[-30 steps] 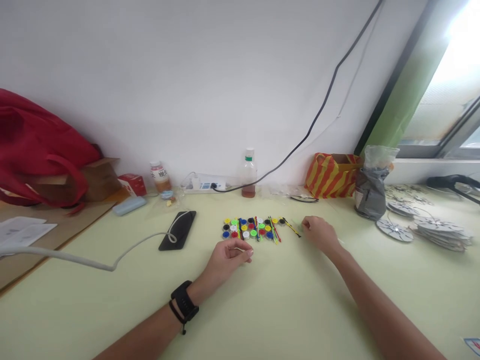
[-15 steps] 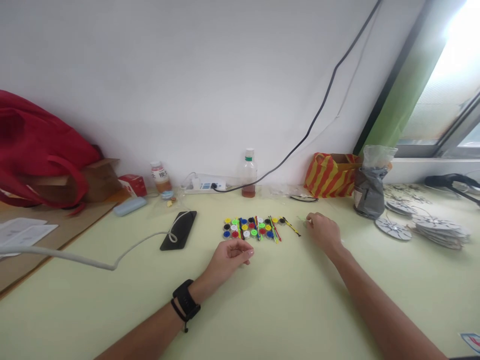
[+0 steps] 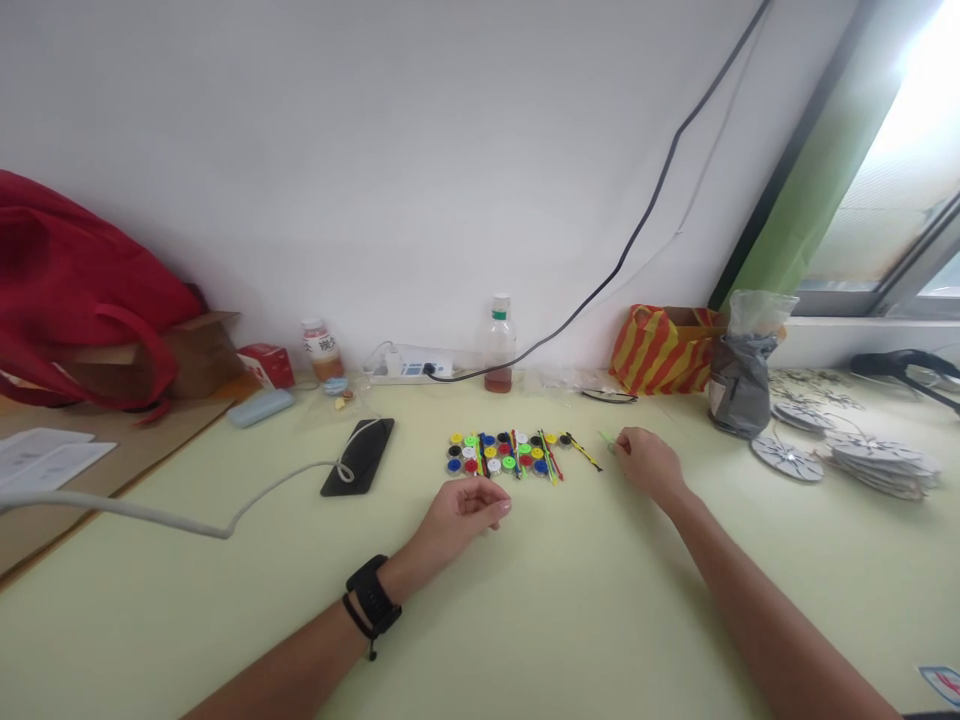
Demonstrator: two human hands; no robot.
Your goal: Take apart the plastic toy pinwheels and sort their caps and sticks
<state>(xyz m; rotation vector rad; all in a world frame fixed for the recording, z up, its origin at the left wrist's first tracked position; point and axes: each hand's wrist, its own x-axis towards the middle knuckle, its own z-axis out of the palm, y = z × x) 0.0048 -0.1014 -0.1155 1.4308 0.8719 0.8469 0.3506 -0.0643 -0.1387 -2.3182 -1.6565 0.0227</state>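
discs (image 3: 494,466) of several colours lie in rows on the desk (image 3: 555,590), short of its far edge, with thin coloured sticks (image 3: 552,461) among them. right hand (image 3: 646,462), past the rows' right end, has its fingers bunched beside a small green piece (image 3: 607,438); i cannot tell if they grip it. left hand (image 3: 461,510), just this side of the discs, curls loosely; what it holds, if anything, i cannot tell.

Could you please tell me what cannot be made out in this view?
Head view throughout:
Small pale-green piece: partly covered by the right hand, so its full shape is hidden.
Red fabric bag: cut off by the left edge.
White paper sheets: print too small to read.
Grey plastic bag: contents hidden by its sides.
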